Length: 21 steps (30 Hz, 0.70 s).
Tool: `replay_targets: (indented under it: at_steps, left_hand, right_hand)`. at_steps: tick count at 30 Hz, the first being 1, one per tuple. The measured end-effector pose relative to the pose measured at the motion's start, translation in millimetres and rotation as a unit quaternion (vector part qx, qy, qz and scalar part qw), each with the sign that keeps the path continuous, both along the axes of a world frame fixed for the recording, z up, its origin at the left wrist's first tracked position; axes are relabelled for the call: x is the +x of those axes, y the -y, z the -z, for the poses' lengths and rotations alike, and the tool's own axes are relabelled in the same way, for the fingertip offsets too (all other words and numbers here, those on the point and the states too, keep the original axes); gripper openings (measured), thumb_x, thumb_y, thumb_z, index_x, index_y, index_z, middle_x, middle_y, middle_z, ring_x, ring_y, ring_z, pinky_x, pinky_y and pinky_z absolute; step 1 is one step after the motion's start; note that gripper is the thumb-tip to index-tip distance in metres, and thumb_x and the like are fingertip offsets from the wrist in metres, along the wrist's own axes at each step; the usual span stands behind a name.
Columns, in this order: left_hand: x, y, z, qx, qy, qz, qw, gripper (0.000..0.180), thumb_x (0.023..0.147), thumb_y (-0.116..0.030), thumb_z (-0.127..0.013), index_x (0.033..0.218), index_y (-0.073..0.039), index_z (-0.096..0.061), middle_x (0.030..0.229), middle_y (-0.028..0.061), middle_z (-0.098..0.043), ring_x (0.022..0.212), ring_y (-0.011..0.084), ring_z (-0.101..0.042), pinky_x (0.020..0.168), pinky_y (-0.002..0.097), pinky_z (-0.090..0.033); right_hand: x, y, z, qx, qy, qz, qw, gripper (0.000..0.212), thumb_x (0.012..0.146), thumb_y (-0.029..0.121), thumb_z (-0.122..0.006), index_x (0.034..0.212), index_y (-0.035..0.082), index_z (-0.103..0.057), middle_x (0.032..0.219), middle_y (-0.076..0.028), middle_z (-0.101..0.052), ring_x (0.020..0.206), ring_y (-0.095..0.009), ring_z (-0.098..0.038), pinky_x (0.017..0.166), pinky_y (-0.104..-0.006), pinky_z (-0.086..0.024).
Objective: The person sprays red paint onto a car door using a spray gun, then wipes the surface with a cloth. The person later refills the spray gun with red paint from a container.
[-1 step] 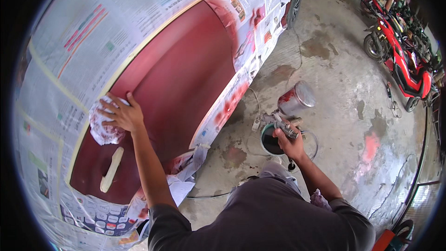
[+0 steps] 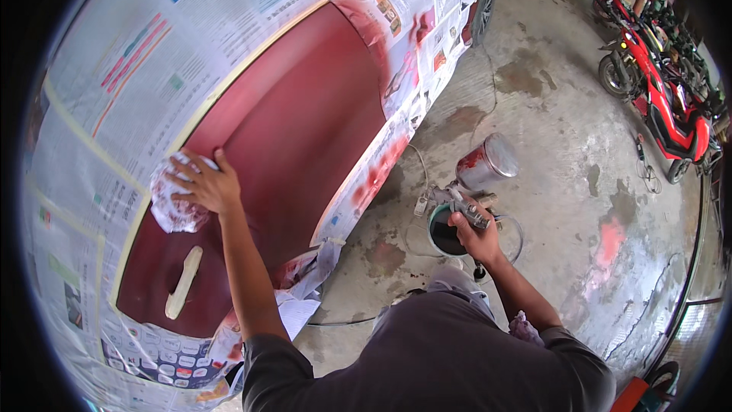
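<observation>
My left hand (image 2: 207, 185) lies with spread fingers over a crumpled white rag (image 2: 174, 210) stained reddish. It presses the rag to a dark red car door panel (image 2: 297, 107), near the panel's taped left edge. Below the rag, a door handle (image 2: 184, 282) is covered in pale masking tape. Off to the right, my right hand (image 2: 479, 233) grips a spray gun (image 2: 459, 202) by its handle. The gun's metal paint cup (image 2: 488, 162), spattered red, tilts up and away from me. An air hose (image 2: 520, 240) curves beside the right hand.
Newspaper (image 2: 152, 53) masks the car around the panel, with red overspray on its right strip. An open bucket (image 2: 444, 233) with dark contents stands on the concrete floor (image 2: 549, 130) beneath the gun. A red motorcycle (image 2: 662, 111) is parked at the far right.
My left hand and the rag have shifted slightly right and up across the panel. My right hand and the spray gun look unmoved.
</observation>
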<state>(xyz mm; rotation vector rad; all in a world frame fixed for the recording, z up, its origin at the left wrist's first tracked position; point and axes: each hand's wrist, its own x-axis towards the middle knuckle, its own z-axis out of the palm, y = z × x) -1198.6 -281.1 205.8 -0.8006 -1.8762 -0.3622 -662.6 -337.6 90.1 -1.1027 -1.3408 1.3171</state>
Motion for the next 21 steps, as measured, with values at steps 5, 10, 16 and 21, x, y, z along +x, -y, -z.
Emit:
replay_targets:
  at_steps: [5,10,16,21]
  left_hand:
    - [102,-100,34,-0.222,0.038,0.102,0.969,0.08,0.098,-0.052,-0.053,0.158,-0.003,-0.033,0.167,0.0165,-0.026,0.156,0.0388,-0.017,0.119,0.0681,-0.018]
    - [135,-213,31,-0.538,-0.117,0.266,0.791,0.083,0.093,-0.037,-0.067,0.158,-0.002,-0.031,0.167,0.0122,-0.027,0.155,0.0278,-0.025,0.125,0.048,-0.021]
    - [197,-329,-22,-0.482,-0.184,0.204,0.832,0.073,0.095,-0.053,-0.06,0.158,-0.021,-0.04,0.171,0.0068,-0.018,0.158,0.0312,-0.013,0.126,0.051,-0.018]
    - [194,-297,80,-0.618,-0.112,0.215,0.748,0.081,0.09,-0.046,-0.069,0.156,-0.009,-0.04,0.17,0.0084,-0.02,0.155,0.0344,-0.02,0.124,0.0525,-0.022]
  right_hand:
    - [28,-51,3,-0.01,0.012,0.018,1.0,0.056,0.098,0.03,-0.073,0.139,-0.004,-0.057,0.095,-0.005,-0.07,0.085,-0.011,-0.061,0.082,-0.0273,-0.05]
    - [66,-102,9,0.054,0.044,0.016,0.997,0.053,0.097,0.025,-0.074,0.139,-0.003,-0.058,0.102,-0.011,-0.072,0.091,-0.013,-0.063,0.084,-0.0289,-0.051]
    - [83,-130,31,0.087,0.051,0.035,0.994,0.048,0.097,0.017,-0.073,0.138,-0.002,-0.059,0.1,-0.014,-0.073,0.086,-0.011,-0.062,0.08,-0.0289,-0.051]
    - [87,-126,58,0.006,0.024,0.04,0.999,0.048,0.096,0.016,-0.074,0.137,-0.004,-0.059,0.104,-0.015,-0.073,0.087,-0.011,-0.063,0.081,-0.0282,-0.052]
